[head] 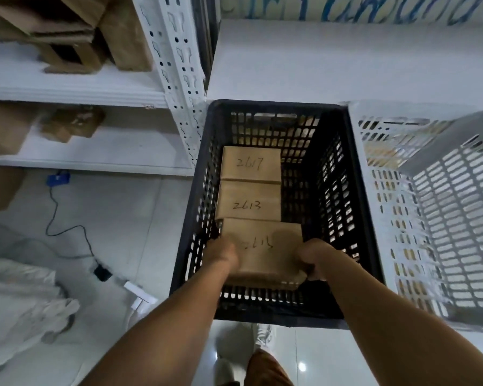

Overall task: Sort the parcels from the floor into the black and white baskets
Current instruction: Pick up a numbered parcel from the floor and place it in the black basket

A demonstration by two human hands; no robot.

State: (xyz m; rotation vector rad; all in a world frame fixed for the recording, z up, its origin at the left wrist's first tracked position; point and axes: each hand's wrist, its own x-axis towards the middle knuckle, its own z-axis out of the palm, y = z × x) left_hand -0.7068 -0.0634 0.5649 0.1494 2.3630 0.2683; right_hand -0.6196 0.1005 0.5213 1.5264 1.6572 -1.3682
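1. Parcel (262, 254), lower centre of frame, inside black basket (262, 107), nearest of 3 cardboard boxes.
2. Left hand (223, 253) & right hand (311, 259) each grasp a side edge.
3. Prob. light, stiff, not slippery; corners may crush, so hold by the sides.
4. White basket (374, 190) at right.

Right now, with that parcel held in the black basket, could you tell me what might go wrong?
1. The held parcel overlaps the box marked 2613, so it may settle tilted.
2. The left hand and right hand sit close to the black basket walls and could get pinched.
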